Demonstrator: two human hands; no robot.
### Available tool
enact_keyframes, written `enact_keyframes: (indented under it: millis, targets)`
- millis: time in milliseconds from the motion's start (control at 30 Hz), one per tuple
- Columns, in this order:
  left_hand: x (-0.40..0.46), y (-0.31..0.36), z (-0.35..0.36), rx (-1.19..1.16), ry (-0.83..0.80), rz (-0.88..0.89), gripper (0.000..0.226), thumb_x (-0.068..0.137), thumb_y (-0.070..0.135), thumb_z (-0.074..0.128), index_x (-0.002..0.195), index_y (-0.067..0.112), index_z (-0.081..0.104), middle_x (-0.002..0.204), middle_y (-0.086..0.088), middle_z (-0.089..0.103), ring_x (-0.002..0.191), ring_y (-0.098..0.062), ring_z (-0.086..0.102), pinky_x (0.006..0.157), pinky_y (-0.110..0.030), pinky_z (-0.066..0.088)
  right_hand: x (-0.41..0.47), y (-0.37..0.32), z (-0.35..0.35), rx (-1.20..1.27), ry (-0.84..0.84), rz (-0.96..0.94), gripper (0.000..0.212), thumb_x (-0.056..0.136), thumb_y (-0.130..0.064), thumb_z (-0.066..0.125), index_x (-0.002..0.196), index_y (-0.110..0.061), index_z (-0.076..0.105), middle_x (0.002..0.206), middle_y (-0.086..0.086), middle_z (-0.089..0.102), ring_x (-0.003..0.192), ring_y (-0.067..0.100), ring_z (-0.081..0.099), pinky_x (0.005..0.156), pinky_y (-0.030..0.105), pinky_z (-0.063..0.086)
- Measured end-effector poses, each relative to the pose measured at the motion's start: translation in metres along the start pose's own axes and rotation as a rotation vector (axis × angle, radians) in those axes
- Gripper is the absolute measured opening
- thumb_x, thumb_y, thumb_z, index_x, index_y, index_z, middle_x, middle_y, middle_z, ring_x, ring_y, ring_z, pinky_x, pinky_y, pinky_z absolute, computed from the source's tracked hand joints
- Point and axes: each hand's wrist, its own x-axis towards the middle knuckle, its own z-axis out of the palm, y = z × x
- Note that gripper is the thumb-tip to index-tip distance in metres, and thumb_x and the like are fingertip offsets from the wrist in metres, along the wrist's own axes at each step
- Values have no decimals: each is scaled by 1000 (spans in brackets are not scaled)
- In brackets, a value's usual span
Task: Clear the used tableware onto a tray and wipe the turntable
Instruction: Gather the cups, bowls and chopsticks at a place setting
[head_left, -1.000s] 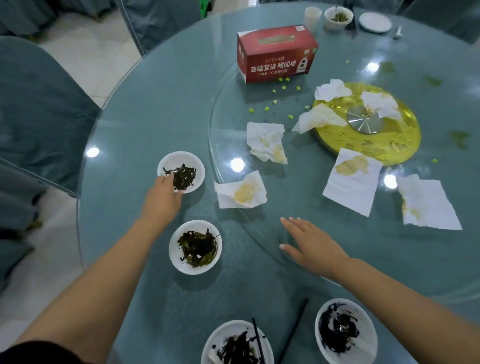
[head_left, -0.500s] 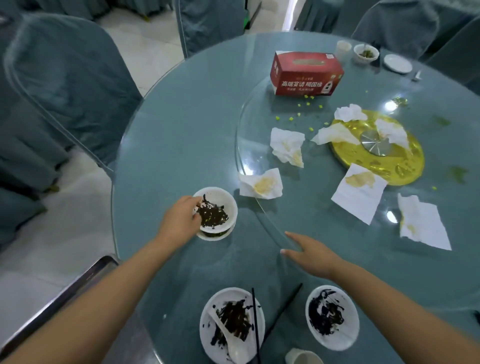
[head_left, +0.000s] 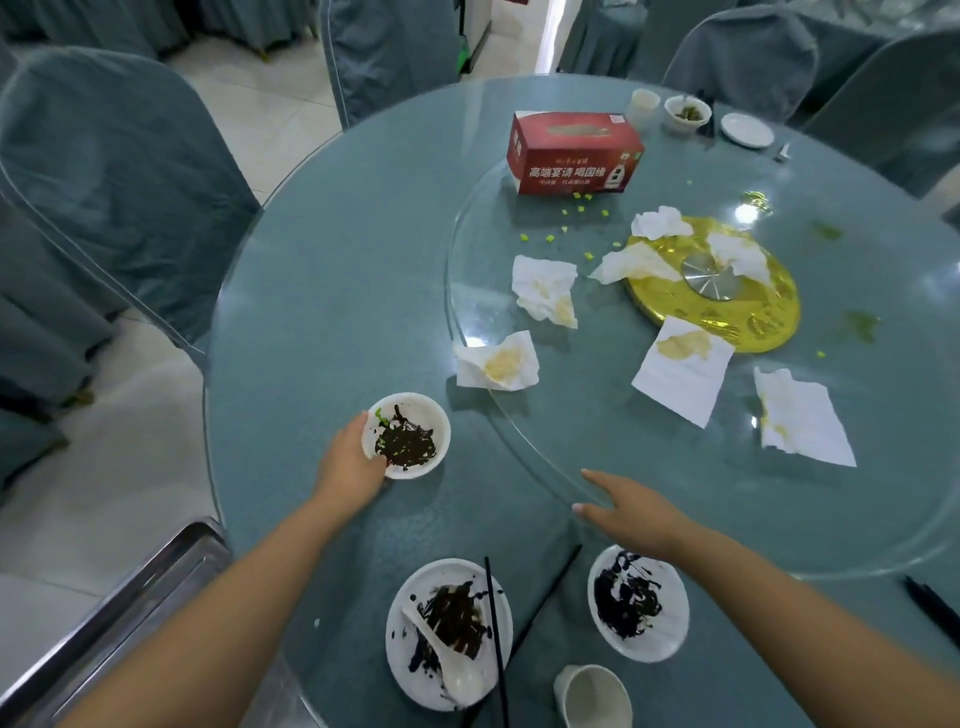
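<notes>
A small white bowl (head_left: 410, 435) smeared with dark leafy leftovers is gripped at its near left rim by the left hand (head_left: 349, 464), the fingers curled round the edge; whether a second bowl is nested beneath it cannot be told. The right hand (head_left: 635, 512) is laid flat on the near rim of the clear glass turntable (head_left: 613, 499), fingers straight and held together. Stained white paper napkins (head_left: 544, 290) are scattered over the turntable around a round gold hub (head_left: 748, 317), with a red tissue box (head_left: 574, 152) at its far edge. Nearer the person, a white plate (head_left: 449, 631) bearing a white spoon (head_left: 447, 660) and black chopsticks (head_left: 496, 639) is seen on the blue-green round table (head_left: 322, 291), beside a second stained white plate (head_left: 638, 603) and a white cup (head_left: 593, 696). A steel tray (head_left: 119, 608) is partly visible at the lower left.
</notes>
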Motion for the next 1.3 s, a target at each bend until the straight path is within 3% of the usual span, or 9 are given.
enact_keyframes:
  millis: [133,367,533,633,767,900,1067,1200,1300]
  targets:
    - [-17,22,13,-200,-40,8,56,78,-10,54,128,14,54,114,-7,63,98,-30,61,73,-47,58,-21,8,4,92,44,-8,60,96,-44,50,149,-23,29,153,-3,31,140,14,31,111,26,24]
    - [-72,81,62,-355,-296,93,62,87,-10,55,140,21,44,125,-1,53,74,-23,65,54,-24,56,-58,24,18,417,166,-32,54,93,-40,55,143,-27,39,135,-6,53,117,10,52,96,22,37]
    - [-113,102,102,-217,-409,160,71,87,-5,58,146,23,32,134,-1,46,96,-30,63,55,-20,54,-88,48,32,409,262,-36,51,93,-37,57,140,-29,40,123,-8,62,108,8,58,87,22,42]
    - [-133,100,123,-123,-457,165,79,84,-1,61,150,23,23,134,-1,44,108,-33,60,69,-37,59,-101,71,43,446,299,-14,47,92,-30,59,137,-29,44,119,-11,65,104,4,58,87,23,43]
    - [-154,101,142,-20,-513,201,52,80,4,64,127,23,51,112,4,61,93,-23,64,84,-47,55,-110,96,54,505,311,15,43,89,-23,61,131,-29,50,117,-11,65,106,4,58,91,24,44]
    - [-167,98,158,67,-507,183,39,81,9,64,118,19,56,104,2,65,88,-21,64,84,-43,54,-113,106,61,442,299,-16,47,91,-25,59,136,-25,47,132,-10,56,124,11,50,100,25,38]
    - [-176,95,170,245,-430,224,27,83,16,62,108,24,62,99,8,67,92,-12,61,83,-31,49,-103,118,68,266,136,-18,66,95,-32,52,151,-16,21,155,-2,29,142,14,27,110,25,24]
    - [-179,96,174,338,-369,239,17,85,17,57,98,21,68,90,6,69,82,-13,63,73,-29,50,-95,126,72,257,85,-27,69,94,-34,52,152,-17,18,157,-2,23,143,14,25,112,26,24]
    - [-179,98,176,387,-333,196,18,88,20,56,100,20,69,95,2,70,86,-17,64,77,-31,51,-91,129,68,250,82,-67,61,95,-28,51,149,-13,25,152,0,34,139,17,31,108,27,27]
